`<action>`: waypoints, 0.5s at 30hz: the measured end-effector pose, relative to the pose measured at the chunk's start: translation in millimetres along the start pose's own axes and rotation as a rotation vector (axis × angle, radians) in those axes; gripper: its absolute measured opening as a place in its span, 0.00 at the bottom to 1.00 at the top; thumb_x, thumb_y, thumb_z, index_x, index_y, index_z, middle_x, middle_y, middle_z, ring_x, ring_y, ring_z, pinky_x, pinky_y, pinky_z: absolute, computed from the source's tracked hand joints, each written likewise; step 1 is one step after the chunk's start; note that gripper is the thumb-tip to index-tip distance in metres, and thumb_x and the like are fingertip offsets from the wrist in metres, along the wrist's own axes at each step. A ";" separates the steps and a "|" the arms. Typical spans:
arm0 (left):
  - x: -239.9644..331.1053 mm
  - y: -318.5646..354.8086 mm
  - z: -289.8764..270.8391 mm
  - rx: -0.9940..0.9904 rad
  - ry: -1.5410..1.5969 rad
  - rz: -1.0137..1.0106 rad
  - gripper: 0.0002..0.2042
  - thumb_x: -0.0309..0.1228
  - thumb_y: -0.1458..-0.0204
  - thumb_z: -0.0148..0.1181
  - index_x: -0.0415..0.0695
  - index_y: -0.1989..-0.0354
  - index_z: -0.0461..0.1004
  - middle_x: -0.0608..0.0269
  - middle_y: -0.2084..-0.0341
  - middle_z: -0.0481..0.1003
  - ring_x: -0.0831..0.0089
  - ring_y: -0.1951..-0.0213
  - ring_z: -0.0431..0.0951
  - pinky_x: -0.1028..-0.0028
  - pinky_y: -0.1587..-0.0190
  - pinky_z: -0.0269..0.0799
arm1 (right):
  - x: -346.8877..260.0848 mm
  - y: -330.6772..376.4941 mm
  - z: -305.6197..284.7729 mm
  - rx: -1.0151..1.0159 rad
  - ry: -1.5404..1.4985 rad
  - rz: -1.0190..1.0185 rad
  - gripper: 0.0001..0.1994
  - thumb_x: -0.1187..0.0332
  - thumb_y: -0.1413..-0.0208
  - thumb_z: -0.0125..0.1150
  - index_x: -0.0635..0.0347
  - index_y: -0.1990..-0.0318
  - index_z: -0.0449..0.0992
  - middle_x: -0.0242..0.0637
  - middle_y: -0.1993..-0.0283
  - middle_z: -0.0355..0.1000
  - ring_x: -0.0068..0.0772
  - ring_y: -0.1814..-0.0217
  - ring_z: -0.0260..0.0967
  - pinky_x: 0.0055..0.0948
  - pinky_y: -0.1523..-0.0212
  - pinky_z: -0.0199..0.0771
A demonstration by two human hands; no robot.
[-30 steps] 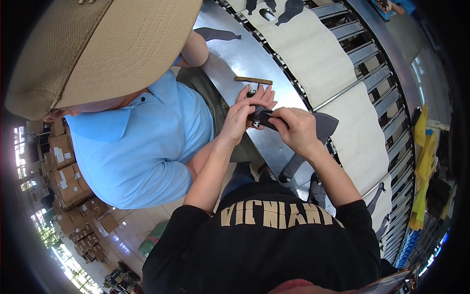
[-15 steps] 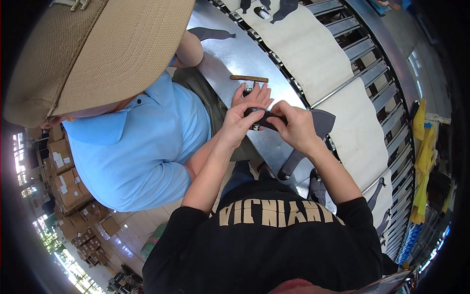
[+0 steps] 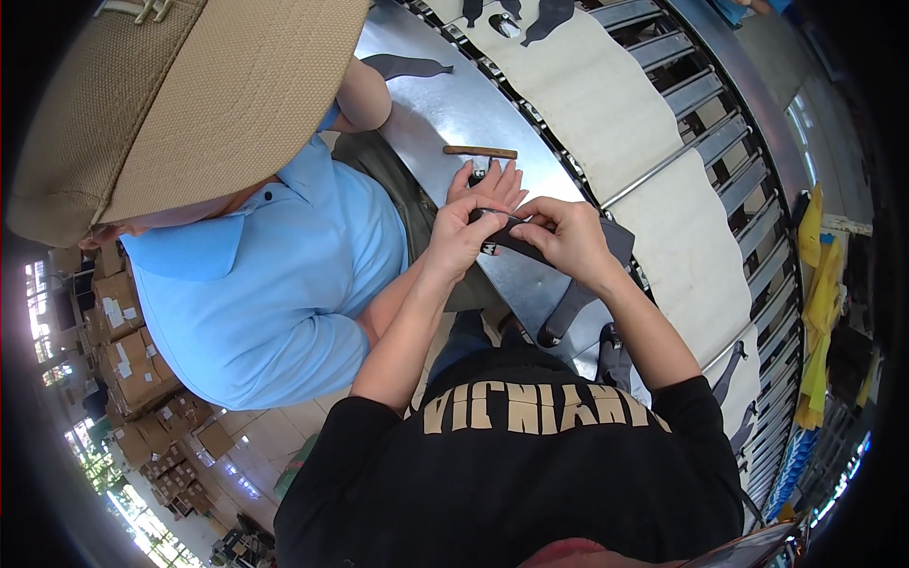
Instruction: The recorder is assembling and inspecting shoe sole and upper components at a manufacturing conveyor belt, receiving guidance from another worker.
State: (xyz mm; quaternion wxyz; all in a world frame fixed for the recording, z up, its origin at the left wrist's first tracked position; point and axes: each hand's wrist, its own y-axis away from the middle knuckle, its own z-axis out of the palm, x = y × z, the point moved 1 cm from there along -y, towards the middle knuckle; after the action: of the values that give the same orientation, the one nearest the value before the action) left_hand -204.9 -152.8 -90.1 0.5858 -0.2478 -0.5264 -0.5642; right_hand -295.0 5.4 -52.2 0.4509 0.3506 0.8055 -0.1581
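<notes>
A dark grey, flat, curved piece [image 3: 617, 243], its material hard to tell, lies bent over the metal table's edge. My left hand [image 3: 461, 235] pinches its left end between thumb and fingers. My right hand [image 3: 568, 239] is close by on the right, fingers closed on the same piece along its upper edge. The part between my fingertips is thin and partly hidden. Just beyond my left hand, a co-worker's hand [image 3: 499, 183] rests with fingers spread, close to a wooden stick [image 3: 480, 151].
A steel table [image 3: 431, 109] runs beneath the hands. Beside it, a roller conveyor [image 3: 696, 99] carries cream sheets [image 3: 606, 104] with several dark cut pieces [image 3: 549, 21]. The co-worker in a blue shirt [image 3: 275, 275] and cap sits close at left. Another dark piece [image 3: 615, 360] lies near my right forearm.
The dark grey piece has shifted left and toward me, and its part between my hands now shows a thin edge. My right fingers have shifted slightly. The co-worker's hand stays put.
</notes>
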 end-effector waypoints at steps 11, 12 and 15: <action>28.9 -2.1 13.0 -0.242 -0.134 0.338 0.03 0.18 0.47 0.52 0.35 0.64 0.69 0.40 0.36 0.57 0.56 0.33 0.56 0.57 0.33 0.53 | 2.2 -13.5 -20.1 -0.259 -0.627 0.272 0.06 0.77 0.53 0.69 0.62 0.71 0.75 0.26 0.73 0.73 0.13 0.71 0.68 0.16 0.67 0.70; 24.8 -8.4 7.4 -0.245 -0.255 0.315 0.04 0.21 0.47 0.53 0.36 0.63 0.70 0.43 0.38 0.61 0.59 0.33 0.57 0.57 0.33 0.53 | 3.5 -15.4 -20.6 -0.263 -0.641 0.246 0.05 0.77 0.52 0.68 0.62 0.71 0.75 0.26 0.72 0.74 0.13 0.70 0.68 0.16 0.66 0.69; 20.1 -21.1 0.8 -0.189 -0.377 0.315 0.10 0.31 0.43 0.52 0.40 0.55 0.71 0.52 0.49 0.74 0.69 0.40 0.68 0.65 0.41 0.67 | 0.5 -17.3 -21.8 -0.194 -0.641 0.221 0.06 0.75 0.49 0.67 0.60 0.71 0.74 0.22 0.73 0.71 0.11 0.71 0.66 0.15 0.68 0.66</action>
State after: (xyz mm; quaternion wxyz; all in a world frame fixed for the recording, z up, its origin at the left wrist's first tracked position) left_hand -228.4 -165.2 -78.2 0.5322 -0.4809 -0.5263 -0.4566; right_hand -320.8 5.9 -41.8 0.7266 0.3237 0.5913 -0.1329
